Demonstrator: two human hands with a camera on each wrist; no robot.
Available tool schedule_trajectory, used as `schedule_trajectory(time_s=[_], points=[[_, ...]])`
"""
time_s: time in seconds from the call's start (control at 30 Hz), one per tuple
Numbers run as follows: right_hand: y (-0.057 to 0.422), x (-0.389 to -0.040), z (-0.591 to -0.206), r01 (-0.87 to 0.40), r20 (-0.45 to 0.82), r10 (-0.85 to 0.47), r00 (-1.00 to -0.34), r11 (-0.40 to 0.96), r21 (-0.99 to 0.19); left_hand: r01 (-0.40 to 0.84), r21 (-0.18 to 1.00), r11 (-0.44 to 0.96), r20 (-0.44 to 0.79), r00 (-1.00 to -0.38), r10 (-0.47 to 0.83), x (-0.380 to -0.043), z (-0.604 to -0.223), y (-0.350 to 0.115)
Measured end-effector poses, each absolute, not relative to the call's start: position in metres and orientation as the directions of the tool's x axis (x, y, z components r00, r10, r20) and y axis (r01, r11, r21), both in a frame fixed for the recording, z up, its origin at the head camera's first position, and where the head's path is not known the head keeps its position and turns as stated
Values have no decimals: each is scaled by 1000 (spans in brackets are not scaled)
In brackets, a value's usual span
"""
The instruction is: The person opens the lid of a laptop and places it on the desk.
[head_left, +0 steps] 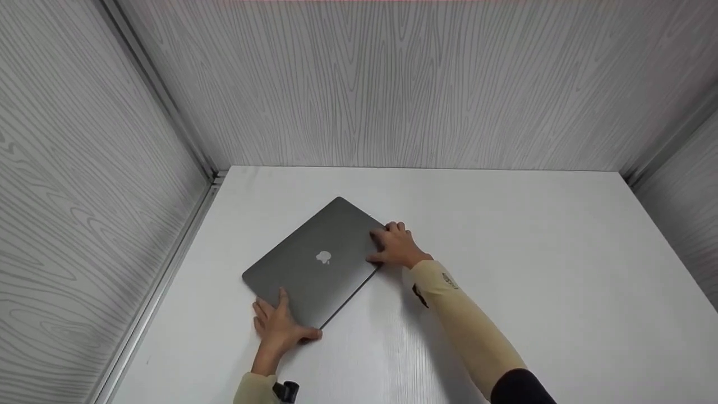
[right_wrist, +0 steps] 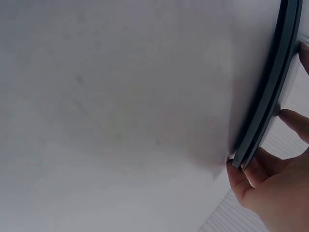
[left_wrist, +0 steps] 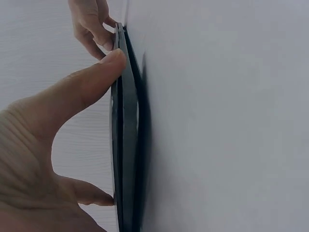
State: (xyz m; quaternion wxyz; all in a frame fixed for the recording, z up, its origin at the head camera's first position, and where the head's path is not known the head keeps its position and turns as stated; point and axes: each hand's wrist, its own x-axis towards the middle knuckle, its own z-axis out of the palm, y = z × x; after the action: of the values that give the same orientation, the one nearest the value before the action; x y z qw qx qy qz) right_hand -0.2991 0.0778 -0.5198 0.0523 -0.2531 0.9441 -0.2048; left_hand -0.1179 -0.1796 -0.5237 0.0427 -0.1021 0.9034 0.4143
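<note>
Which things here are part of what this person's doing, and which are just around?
Part of it:
- laptop
- left-hand grip at its near corner
- right-hand grip at its right corner

Just around:
- white tabletop beneath
- wood-patterned walls
- beige sleeves

White tabletop (head_left: 538, 264), dark grey laptop (head_left: 317, 270) slantwise on its left half

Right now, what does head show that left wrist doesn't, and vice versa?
Only head: the pale logo on the laptop, plus the cream sleeves.
Only left wrist: the dark seam along the laptop's side, seen close up.
Shared: the left hand and right hand, both on the laptop, and the white table.
</note>
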Motion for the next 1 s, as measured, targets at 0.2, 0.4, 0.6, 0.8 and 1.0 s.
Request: schedule_trajectory(time_s=[0.2,0.4,0.6,0.8,1.0], points=[[82,-298,-519,-458,-10,-499,-867,803,-381,-213,749,627,-154,-977,-147,-121,-523,-179],[86,-296,-517,-463,13,-494,-869,806,-369,-205,724,658,-152,-979,-138,-124,-520,-179],[89,-292,-516,-468,32,-493,-869,800,-376,-189,716,672,-144,-982,-123,-126,-519,-181],[93,-287,-519,-481,73,-493,-867,789,-381,-178,708,684,-139,-984,-112,-128,-519,-184],[94,-285,-520,-449,49,-470,-881,799,-401,-175,710,682,-132,-984,-116,-128,-520,-185]])
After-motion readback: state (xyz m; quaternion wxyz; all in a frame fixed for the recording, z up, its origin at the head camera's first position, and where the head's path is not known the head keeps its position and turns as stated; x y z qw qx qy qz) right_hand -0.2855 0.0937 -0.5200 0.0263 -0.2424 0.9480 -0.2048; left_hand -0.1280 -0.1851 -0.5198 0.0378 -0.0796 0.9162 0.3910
